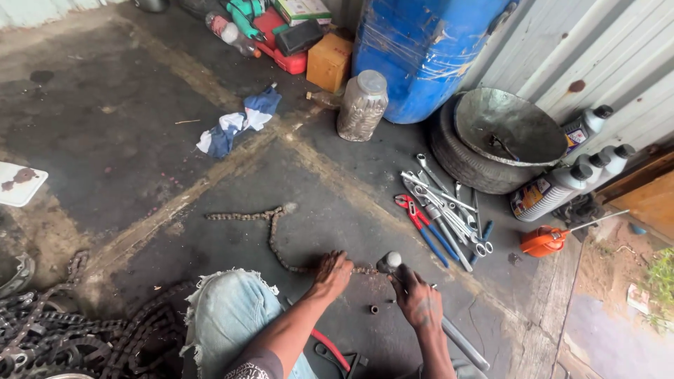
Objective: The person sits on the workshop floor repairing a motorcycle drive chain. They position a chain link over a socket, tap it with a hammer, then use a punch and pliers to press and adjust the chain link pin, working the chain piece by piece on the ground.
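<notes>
The left hand [331, 274] presses its fingers flat on the rusty chain [275, 235] lying on the floor [140, 140]; the right hand [414, 298] is closed around a hammer [390, 262], head just beside those fingers. Judging by this, pinning the link firmly and striking short and square suits best.

Rusty drive chain [272, 231] lies stretched and bent across dark concrete floor, one end pinned under left hand [331, 274]. Right hand [415, 298] grips hammer [390, 262], head on chain.
</notes>
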